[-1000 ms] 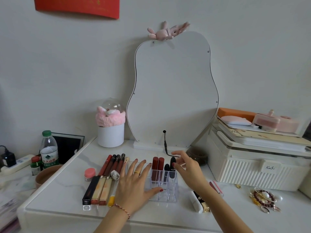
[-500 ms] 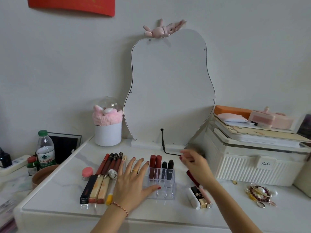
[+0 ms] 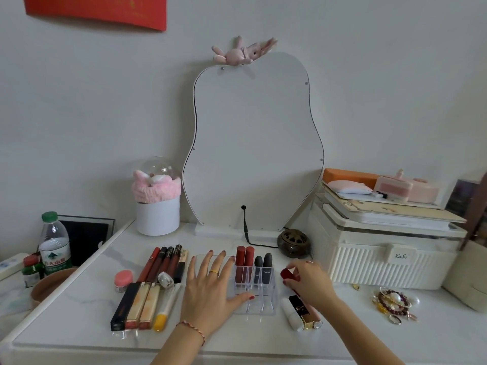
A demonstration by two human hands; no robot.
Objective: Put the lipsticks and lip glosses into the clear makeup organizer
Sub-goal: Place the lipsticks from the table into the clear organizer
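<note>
The left hand (image 3: 210, 291) lies flat with spread fingers on the left part of the clear makeup organizer (image 3: 259, 299), which sits near the middle of the white desk (image 3: 79, 320). Two red lipsticks (image 3: 244, 263) and two black ones (image 3: 262, 264) stand upright in its far compartments. The right hand (image 3: 311, 281) pinches a red lipstick (image 3: 288, 275) just right of the organizer. More tubes (image 3: 303, 310) lie below that hand, and a row of lip glosses (image 3: 150, 285) lies to the left.
</note>
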